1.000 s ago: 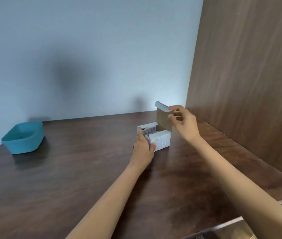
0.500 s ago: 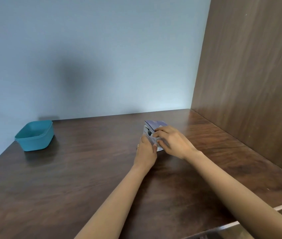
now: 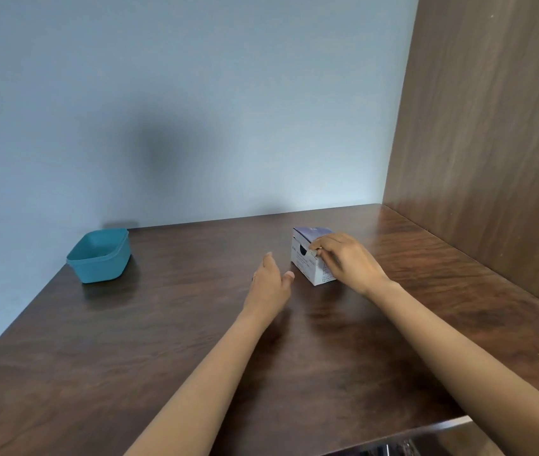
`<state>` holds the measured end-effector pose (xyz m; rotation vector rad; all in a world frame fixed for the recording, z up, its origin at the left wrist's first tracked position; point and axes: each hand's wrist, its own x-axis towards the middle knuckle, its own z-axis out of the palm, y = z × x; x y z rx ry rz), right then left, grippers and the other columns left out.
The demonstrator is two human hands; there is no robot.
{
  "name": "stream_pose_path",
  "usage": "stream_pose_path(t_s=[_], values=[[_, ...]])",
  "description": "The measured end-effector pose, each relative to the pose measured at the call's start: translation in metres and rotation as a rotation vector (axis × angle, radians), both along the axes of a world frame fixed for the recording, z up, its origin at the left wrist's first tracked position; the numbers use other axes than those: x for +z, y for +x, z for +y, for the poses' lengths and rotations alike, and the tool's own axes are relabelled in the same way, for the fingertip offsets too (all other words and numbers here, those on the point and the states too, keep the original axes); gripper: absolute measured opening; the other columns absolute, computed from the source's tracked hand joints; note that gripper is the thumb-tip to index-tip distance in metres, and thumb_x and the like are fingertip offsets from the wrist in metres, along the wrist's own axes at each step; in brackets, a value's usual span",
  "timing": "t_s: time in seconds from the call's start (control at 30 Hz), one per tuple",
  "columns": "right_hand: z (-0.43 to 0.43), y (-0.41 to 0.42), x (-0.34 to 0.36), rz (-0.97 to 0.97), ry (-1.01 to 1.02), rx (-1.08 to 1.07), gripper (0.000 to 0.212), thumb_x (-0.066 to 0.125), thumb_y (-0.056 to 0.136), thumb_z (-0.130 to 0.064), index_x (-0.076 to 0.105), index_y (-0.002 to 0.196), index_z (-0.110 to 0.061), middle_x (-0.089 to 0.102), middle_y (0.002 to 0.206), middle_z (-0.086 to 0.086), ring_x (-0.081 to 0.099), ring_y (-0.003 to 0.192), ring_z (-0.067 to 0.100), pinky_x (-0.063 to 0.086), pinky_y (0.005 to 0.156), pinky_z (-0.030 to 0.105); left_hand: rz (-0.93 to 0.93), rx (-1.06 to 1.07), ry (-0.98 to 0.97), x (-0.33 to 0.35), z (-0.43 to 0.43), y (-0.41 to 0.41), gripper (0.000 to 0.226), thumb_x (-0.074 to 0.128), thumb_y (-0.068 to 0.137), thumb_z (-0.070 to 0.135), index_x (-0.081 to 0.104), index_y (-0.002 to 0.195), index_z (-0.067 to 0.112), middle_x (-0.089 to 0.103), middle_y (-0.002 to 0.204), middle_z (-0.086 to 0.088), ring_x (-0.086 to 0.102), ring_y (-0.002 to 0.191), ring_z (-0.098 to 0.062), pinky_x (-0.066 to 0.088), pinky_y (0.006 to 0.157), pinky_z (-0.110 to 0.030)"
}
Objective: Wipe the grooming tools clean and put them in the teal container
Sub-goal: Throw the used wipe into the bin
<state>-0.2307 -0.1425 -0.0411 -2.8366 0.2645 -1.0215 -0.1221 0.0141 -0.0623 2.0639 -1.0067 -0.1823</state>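
A small white cardboard box with a purple lid stands on the dark wooden table, right of centre. My right hand rests on the box's near side, its fingers curled over the top edge at the lid flap. Just left of the box, my left hand hovers with straight fingers, apart from the box and holding nothing. The teal container sits at the far left of the table near the wall. No grooming tool is visible.
A pale blue wall runs behind the table and a tall wooden panel closes the right side. The table's front edge shows at the lower right, with something dark below it.
The box lid went from standing open to folded down. My left hand let go of the box and drew back to the left. The view shifted left.
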Motion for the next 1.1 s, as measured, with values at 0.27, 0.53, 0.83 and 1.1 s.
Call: stream_pose_path(t_s=[0.27,0.53,0.83,1.1], values=[[0.004,0.000,-0.008,0.069,-0.018,-0.038,0.022,0.055,0.087,-0.011,0.070,0.103,-0.014,0.071,0.099,0.004,0.062,0.094,0.029,0.049,0.085,0.034,-0.012,-0.040,0.012,0.000,0.000,-0.007,0.060,0.048,0.098,0.023,0.021,0.145,-0.004,0.032,0.150,-0.021,0.029,0.139,-0.034,0.026,0.111,-0.037],[0.014,-0.009,-0.006,-0.037,0.060,-0.147,0.050,0.052,0.088,-0.037,0.052,0.135,-0.018,0.047,0.143,0.012,0.047,0.124,0.031,0.036,0.102,0.039,-0.121,0.101,-0.102,0.012,0.021,0.028,0.063,0.054,0.094,0.024,0.026,0.143,-0.005,0.031,0.149,-0.021,0.026,0.140,-0.031,0.019,0.112,-0.031],[0.022,0.012,-0.025,0.272,0.112,-0.419,0.063,0.047,0.090,-0.056,0.026,0.147,-0.037,0.000,0.160,0.009,0.009,0.141,0.045,0.027,0.106,0.053,-0.323,0.667,0.023,0.020,0.104,0.114,0.089,0.065,0.086,0.039,0.012,0.148,0.003,0.000,0.154,-0.033,0.005,0.143,-0.047,0.014,0.115,-0.053],[0.030,0.050,-0.032,0.238,0.107,-0.457,0.061,0.046,0.090,-0.056,0.031,0.145,-0.035,0.014,0.158,0.013,0.010,0.141,0.045,0.030,0.104,0.054,-0.267,0.879,0.097,0.014,0.151,0.179,0.081,0.072,0.081,0.036,0.030,0.141,0.001,-0.013,0.153,-0.034,-0.005,0.140,-0.055,0.011,0.116,-0.058]])
